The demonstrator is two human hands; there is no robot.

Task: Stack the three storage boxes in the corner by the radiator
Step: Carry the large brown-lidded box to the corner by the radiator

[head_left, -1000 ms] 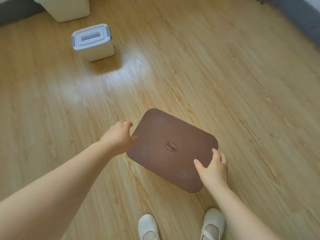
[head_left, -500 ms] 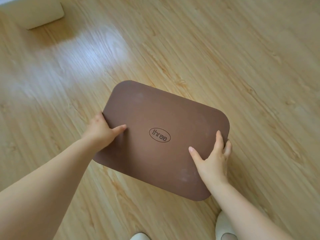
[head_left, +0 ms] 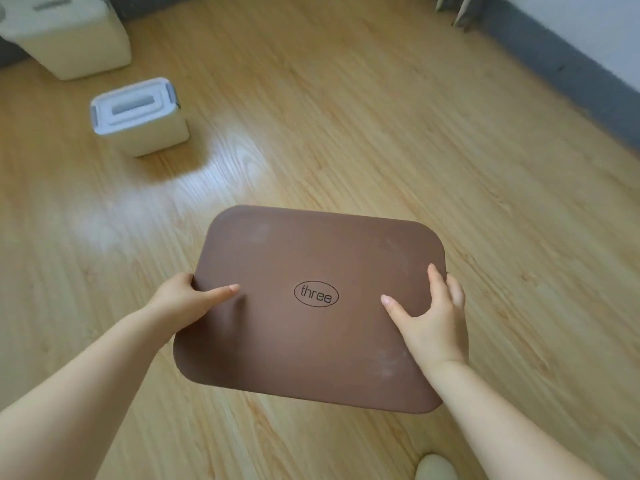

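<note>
Both hands, left hand and right hand, are clamping the brown-lidded box by its side edges above the wooden floor; two white boxes are sitting well apart near the grey skirting

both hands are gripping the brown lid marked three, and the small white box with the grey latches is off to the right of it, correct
Not quite. The head view shows the small white box to the upper left of the brown lid, not the right. The left hand and right hand do grip the lid.
</note>
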